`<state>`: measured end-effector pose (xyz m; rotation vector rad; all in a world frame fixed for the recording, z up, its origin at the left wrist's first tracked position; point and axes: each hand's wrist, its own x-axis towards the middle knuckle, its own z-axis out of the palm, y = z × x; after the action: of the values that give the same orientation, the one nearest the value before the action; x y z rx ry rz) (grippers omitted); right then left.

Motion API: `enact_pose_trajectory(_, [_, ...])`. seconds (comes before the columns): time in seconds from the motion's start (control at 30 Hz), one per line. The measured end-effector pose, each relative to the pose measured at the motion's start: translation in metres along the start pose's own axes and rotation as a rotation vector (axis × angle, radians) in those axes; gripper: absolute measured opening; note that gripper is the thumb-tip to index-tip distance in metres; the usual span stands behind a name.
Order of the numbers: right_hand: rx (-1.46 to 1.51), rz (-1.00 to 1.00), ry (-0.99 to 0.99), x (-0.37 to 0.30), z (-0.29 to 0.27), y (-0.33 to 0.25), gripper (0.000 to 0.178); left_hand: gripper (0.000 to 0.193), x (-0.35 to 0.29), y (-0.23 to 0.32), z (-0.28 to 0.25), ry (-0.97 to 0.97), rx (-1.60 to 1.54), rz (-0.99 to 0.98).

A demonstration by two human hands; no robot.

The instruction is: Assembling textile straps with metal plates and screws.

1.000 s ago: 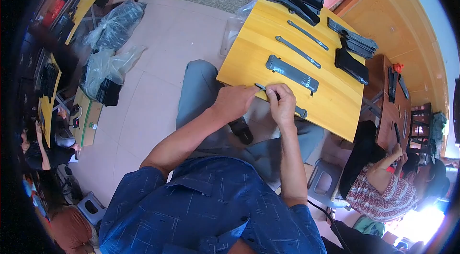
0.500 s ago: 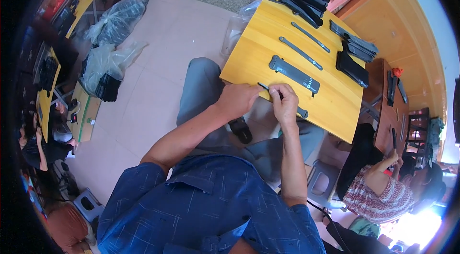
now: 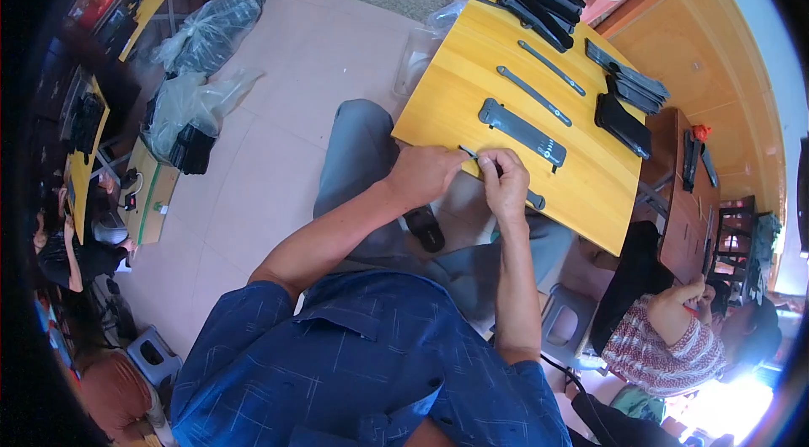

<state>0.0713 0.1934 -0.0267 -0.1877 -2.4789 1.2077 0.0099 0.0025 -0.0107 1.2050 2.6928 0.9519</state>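
At the near edge of a yellow wood-grain tabletop (image 3: pixel 455 97), a slim, dark strip, apparently of rubber or plastic (image 3: pixel 468 152), shows between a person's two bare hands. The left-hand grip (image 3: pixel 428 171) is closed, its fingertips at the strip's upper-left portion, though the back of the hand hides exactly how they hold it; the right-hand grip (image 3: pixel 506 182) pinches the strip farther along, thumb and fingers together. Only a short length lies exposed between the two, slanting down toward the right. A dark grey, flat, rounded tip (image 3: pixel 535 201) shows past the right-hand grip at the tabletop's edge; whether it belongs to the same strip cannot be told. Judging by its slenderness, the strip looks light and likely to flex rather than snap, with a smooth surface that may slide under dry fingertips. A pinch across the flat faces near one end seems the surest hold, the second hand steadying the length. Just beyond the hands lies a dark grey rectangular panel with small tabs (image 3: pixel 522 133); farther across, two slender dark grey straps (image 3: pixel 534 96) rest roughly parallel, untouched by either grip.
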Motion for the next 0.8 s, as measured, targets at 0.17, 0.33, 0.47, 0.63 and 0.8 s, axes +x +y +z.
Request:
enact_pose_trajectory(0.17, [0.001, -0.013, 0.003, 0.0003, 0.0011, 0.0003, 0.007, 0.027, -0.0009, 0.0001, -0.0002, 0.034, 0.01, 0.028])
enact_pose_trajectory(0.33, [-0.004, -0.019, 0.008, 0.0003, 0.0009, -0.0006, 0.008, 0.027, 0.0001, -0.0023, 0.0001, -0.003, 0.067, 0.031])
enact_pose_trajectory(0.47, [-0.001, -0.009, -0.003, 0.0003, 0.0006, -0.001, 0.008, 0.027, -0.0008, -0.0027, 0.0003, 0.011, 0.063, 0.043])
enact_pose_trajectory(0.63, [-0.024, -0.047, 0.0, 0.0001, 0.0004, 0.0014, 0.008, 0.027, -0.0013, -0.003, 0.0003, 0.007, 0.052, 0.028])
enact_pose_trajectory(0.8, [-0.04, -0.046, 0.0, -0.0001, 0.0009, 0.0027, 0.007, 0.028, -0.0014, -0.0029, -0.0003, 0.015, 0.043, 0.029])
